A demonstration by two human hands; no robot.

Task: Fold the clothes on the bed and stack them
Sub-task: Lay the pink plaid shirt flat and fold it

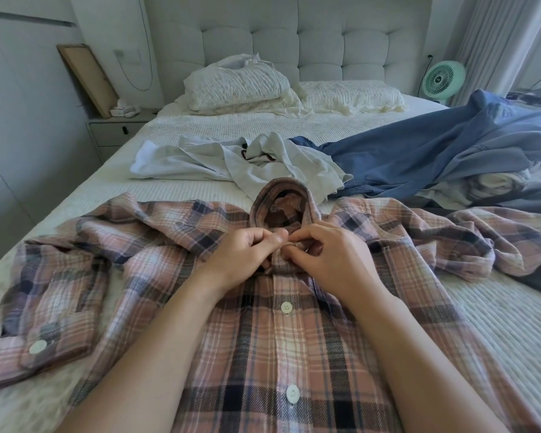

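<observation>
A pink, white and navy plaid shirt [294,339] lies face up on the bed [497,332], spread across the near part of the cover with its collar [281,198] standing up toward the headboard [319,42]. Its front is closed down the middle, where two white buttons [286,307] show below the hands. One sleeve is folded back on the left, its cuff [53,345] lying flat with a white button on it; the other sleeve trails off in wrinkles to the right.

Both hands meet at the top of the shirt front, just below the collar. The left hand [241,257] has its fingers curled in, thumb and forefinger pinching the edge of the cloth. The right hand [331,257] is curled the same way, its fingertips pinching the opposite edge, so the two hands touch each other over the seam. What lies between the fingertips is too small to make out.

Beyond the collar a crumpled white garment [225,164] lies on the cover, touching a blue garment [419,151] heaped toward the right edge. Two pillows [238,85] rest against the headboard. A nightstand [116,126] stands to the left of the bed with a framed board [88,76] leaning on the wall above it, and a small green fan [442,79] sits at the far right near the curtain [494,35].
</observation>
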